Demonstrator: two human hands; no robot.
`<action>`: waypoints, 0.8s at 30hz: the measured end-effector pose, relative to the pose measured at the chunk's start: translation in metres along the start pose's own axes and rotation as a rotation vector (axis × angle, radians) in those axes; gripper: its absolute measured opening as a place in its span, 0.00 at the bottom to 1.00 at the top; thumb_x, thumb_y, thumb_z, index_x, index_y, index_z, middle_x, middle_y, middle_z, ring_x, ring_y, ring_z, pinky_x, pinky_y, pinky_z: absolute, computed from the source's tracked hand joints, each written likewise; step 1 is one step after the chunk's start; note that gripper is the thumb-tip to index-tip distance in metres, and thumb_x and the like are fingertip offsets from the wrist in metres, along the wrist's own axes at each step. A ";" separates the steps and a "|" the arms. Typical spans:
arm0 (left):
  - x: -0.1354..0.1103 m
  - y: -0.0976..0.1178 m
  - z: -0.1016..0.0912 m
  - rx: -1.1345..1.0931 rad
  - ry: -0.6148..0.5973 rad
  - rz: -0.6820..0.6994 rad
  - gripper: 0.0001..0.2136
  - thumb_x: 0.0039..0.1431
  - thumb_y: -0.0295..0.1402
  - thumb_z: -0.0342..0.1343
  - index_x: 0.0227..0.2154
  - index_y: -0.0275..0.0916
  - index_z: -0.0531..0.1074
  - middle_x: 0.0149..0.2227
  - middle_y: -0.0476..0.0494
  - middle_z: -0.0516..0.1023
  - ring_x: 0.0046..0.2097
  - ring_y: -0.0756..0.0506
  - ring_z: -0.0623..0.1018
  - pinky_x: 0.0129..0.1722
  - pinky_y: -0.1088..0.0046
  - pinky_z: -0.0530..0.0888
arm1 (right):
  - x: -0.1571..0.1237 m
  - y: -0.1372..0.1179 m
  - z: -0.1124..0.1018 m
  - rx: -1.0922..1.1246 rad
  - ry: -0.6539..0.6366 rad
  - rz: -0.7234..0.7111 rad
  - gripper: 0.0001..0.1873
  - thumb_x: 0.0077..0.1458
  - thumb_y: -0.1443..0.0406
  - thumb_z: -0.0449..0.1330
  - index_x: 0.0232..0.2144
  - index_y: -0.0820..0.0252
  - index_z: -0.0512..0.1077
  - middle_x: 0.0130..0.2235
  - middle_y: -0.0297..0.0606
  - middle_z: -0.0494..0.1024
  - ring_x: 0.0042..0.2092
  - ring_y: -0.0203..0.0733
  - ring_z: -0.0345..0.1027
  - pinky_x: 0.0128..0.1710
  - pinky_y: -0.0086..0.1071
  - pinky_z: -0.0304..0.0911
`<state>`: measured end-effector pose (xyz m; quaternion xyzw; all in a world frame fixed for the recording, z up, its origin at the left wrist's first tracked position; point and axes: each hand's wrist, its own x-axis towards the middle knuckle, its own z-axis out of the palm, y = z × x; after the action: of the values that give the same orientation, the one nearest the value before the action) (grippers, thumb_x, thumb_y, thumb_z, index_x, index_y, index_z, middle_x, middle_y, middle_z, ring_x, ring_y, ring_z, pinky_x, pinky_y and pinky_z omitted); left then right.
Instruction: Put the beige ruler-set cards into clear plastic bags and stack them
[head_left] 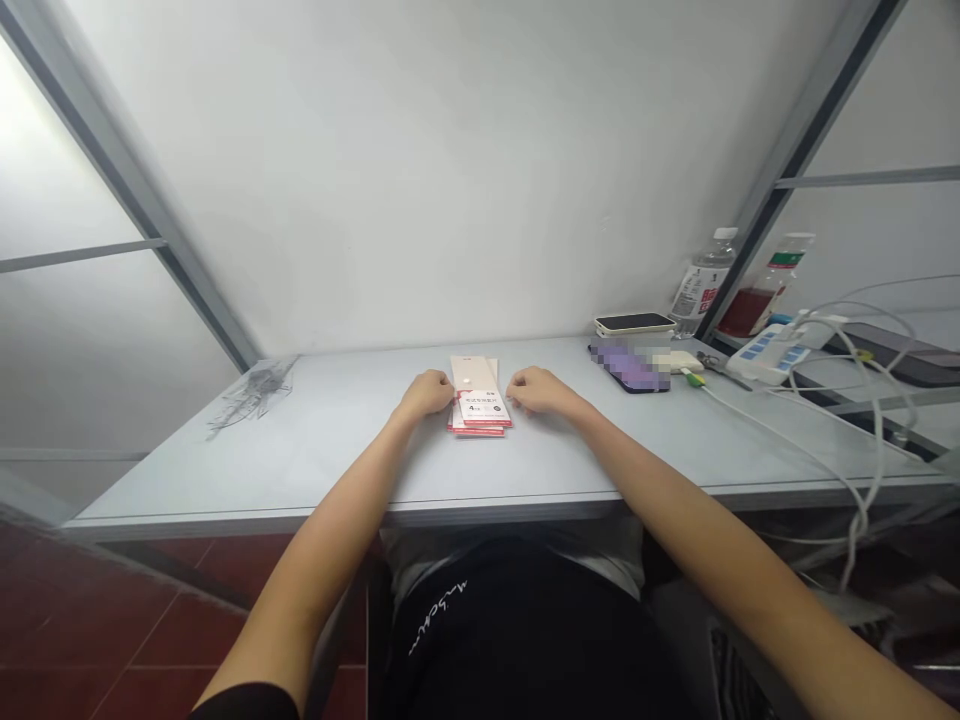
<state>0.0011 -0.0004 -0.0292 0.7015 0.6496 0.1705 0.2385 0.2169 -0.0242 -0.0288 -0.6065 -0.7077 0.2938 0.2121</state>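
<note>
A small pile of flat white-and-red packets (486,405) with printed text lies on the desk in front of me, overlapping at slightly different angles. Under the top one, a longer pale pink packet (472,372) reaches back toward the wall. My left hand (430,391) is at the pile's left edge, fingers curled, with the fingertips against or very near the packets. On the other side, my right hand (534,388) has its fingers bent together close to the right edge. Whether either hand pinches a packet edge is too small to make out.
On the right lie a purple-screened phone (634,368), a second phone (634,323), a white charger (679,362), a clear bottle (701,285), a bottle of red liquid (761,290) and a power strip (780,350) with cables. Dark scribbles (255,392) mark the left of the desk (330,420).
</note>
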 end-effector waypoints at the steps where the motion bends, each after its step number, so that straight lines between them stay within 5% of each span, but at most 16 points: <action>1: 0.000 0.000 0.000 -0.002 0.001 -0.001 0.02 0.46 0.30 0.50 0.25 0.39 0.66 0.22 0.46 0.74 0.23 0.49 0.71 0.20 0.76 0.62 | 0.000 0.000 0.000 0.000 -0.001 0.000 0.04 0.45 0.67 0.54 0.22 0.61 0.68 0.26 0.35 0.75 0.19 0.31 0.65 0.24 0.26 0.58; 24: 0.000 0.001 0.001 -0.024 0.016 -0.024 0.05 0.46 0.30 0.51 0.28 0.39 0.62 0.25 0.47 0.74 0.22 0.50 0.70 0.20 0.77 0.61 | -0.001 -0.001 -0.001 0.013 -0.003 0.010 0.04 0.44 0.68 0.55 0.23 0.62 0.69 0.26 0.35 0.75 0.20 0.32 0.64 0.24 0.26 0.56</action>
<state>0.0020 -0.0005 -0.0293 0.6893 0.6578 0.1809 0.2438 0.2171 -0.0248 -0.0279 -0.6083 -0.7028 0.3004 0.2138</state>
